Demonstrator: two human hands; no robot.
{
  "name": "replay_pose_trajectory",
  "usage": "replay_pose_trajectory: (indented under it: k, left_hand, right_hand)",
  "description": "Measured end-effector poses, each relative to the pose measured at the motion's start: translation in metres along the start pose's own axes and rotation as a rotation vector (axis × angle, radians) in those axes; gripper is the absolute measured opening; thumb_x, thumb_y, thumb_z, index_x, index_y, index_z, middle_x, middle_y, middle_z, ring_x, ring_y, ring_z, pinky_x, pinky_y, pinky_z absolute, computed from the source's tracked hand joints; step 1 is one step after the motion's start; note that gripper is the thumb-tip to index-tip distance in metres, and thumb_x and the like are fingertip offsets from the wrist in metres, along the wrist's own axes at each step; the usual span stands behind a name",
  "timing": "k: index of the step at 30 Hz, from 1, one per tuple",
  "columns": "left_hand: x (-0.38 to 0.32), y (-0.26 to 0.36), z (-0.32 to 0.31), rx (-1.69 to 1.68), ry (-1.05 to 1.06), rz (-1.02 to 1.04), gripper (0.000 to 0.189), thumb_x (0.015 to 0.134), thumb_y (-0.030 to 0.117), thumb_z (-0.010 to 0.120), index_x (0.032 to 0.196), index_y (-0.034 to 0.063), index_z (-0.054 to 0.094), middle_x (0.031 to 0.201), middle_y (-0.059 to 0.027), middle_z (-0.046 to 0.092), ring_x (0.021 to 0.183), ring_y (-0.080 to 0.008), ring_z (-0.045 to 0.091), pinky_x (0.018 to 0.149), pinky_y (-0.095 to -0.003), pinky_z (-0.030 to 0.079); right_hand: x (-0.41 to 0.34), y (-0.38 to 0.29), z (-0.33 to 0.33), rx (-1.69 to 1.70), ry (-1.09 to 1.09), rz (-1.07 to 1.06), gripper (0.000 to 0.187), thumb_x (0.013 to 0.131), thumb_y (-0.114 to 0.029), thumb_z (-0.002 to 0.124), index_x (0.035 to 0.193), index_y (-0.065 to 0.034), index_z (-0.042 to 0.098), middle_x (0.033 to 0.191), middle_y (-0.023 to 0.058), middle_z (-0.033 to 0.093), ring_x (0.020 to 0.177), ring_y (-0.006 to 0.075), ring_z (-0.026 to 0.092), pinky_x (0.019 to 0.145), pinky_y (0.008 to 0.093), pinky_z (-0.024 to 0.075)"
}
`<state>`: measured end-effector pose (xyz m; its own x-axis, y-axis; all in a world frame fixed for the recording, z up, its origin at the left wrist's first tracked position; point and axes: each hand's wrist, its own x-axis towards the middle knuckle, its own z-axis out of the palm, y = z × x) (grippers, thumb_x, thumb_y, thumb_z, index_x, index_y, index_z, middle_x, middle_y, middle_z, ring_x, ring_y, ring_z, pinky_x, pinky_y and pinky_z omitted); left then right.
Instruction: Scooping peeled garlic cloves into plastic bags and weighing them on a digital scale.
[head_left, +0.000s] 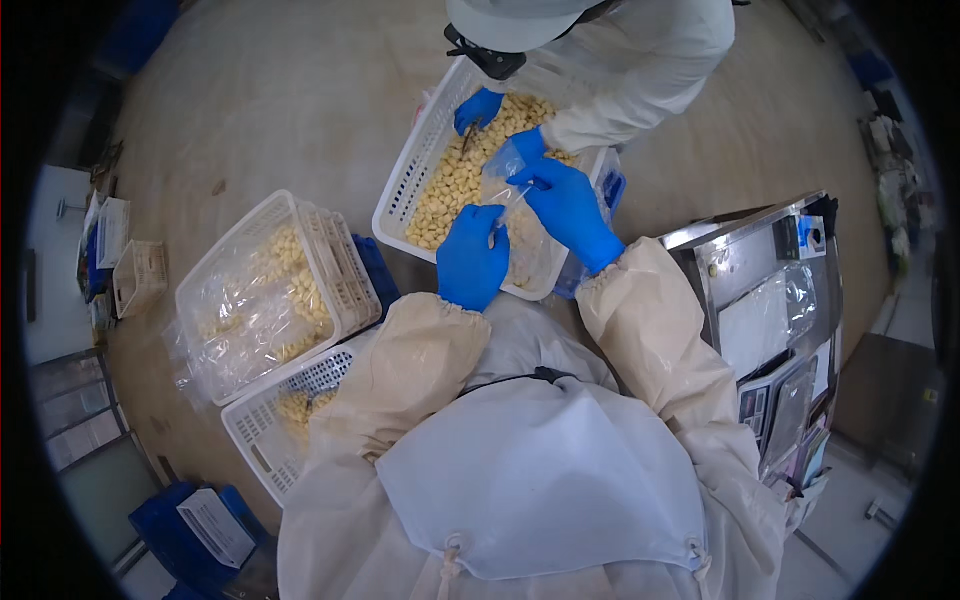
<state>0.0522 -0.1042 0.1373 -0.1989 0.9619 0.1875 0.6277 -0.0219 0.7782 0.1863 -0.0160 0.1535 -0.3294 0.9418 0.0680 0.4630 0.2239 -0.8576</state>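
Observation:
A white perforated plastic crate (390, 217) in front of me holds many pale yellow pieces (450, 184) that look like peeled garlic cloves. Over its near end, a clear plastic bag (529, 251) hangs between my gloved hands. My left hand (472, 259), in a blue glove, grips the bag's edge with thumb and fingers. On the other side, my right hand (566, 214) pinches the upper part of the bag. Some pale pieces show through or beneath the film; which, I cannot tell.
Across the crate, a co-worker's blue-gloved hand (480, 111) reaches among the pieces with a small dark tool; their other hand (526, 146) is beside my bag. Film-covered stacked crates (352, 262) and another white crate (255, 427) stand left. A metal cart (697, 262) stands right.

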Motion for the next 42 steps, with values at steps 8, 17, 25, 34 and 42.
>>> replay_pose_trajectory:
  k: [8,17,25,34,42]
  left_hand:
    - [0.026,-0.051,0.008,-0.002,0.191,-0.166,0.018,0.076,0.007,0.058,0.093,0.0014,0.057,0.08,-0.011,0.057,0.068,-0.02,0.057,0.064,-0.031,0.045]
    - [0.031,-0.06,0.018,-0.148,0.058,-0.19,0.02,0.074,0.006,0.057,0.094,0.003,0.056,0.078,-0.0096,0.058,0.066,-0.0179,0.055,0.063,-0.0307,0.045]
    - [0.019,-0.115,0.024,0.101,-0.23,-0.245,0.019,0.069,0.009,0.057,0.088,0.0057,0.053,0.081,-0.0162,0.055,0.073,-0.0325,0.056,0.064,-0.0413,0.044]
    - [0.027,-0.133,0.013,0.144,-0.32,-0.231,0.015,0.072,0.01,0.055,0.086,0.0061,0.054,0.082,-0.017,0.056,0.075,-0.0347,0.056,0.065,-0.042,0.044]
    - [0.039,-0.118,0.014,-0.017,-0.064,-0.001,0.017,0.074,-0.001,0.049,0.086,0.0102,0.052,0.084,-0.012,0.053,0.074,-0.0335,0.056,0.065,-0.0397,0.043]
  right_hand:
    - [-0.033,0.013,-0.001,0.289,0.24,0.295,0.036,0.074,-0.026,0.069,0.102,-0.0046,0.06,0.086,0.0093,0.056,0.075,0.0147,0.054,0.067,0.0283,0.0453]
    - [-0.046,0.029,0.068,0.046,0.416,0.266,0.022,0.074,-0.019,0.068,0.082,-0.0043,0.054,0.078,0.0112,0.054,0.062,0.0225,0.054,0.059,0.0327,0.044]
    - [-0.043,0.038,0.076,-0.374,0.391,0.444,0.019,0.075,-0.016,0.064,0.077,-0.0056,0.049,0.07,0.0143,0.054,0.064,0.0323,0.056,0.056,0.0393,0.043]
    - [-0.047,0.077,0.075,-0.479,0.329,0.473,0.02,0.075,-0.02,0.061,0.078,-0.0045,0.05,0.074,0.0192,0.057,0.068,0.0388,0.056,0.059,0.047,0.0438]
    - [-0.04,0.072,0.081,-0.445,0.274,0.556,0.02,0.075,-0.023,0.061,0.075,-0.0066,0.05,0.071,0.017,0.057,0.068,0.0383,0.055,0.058,0.0458,0.0424]
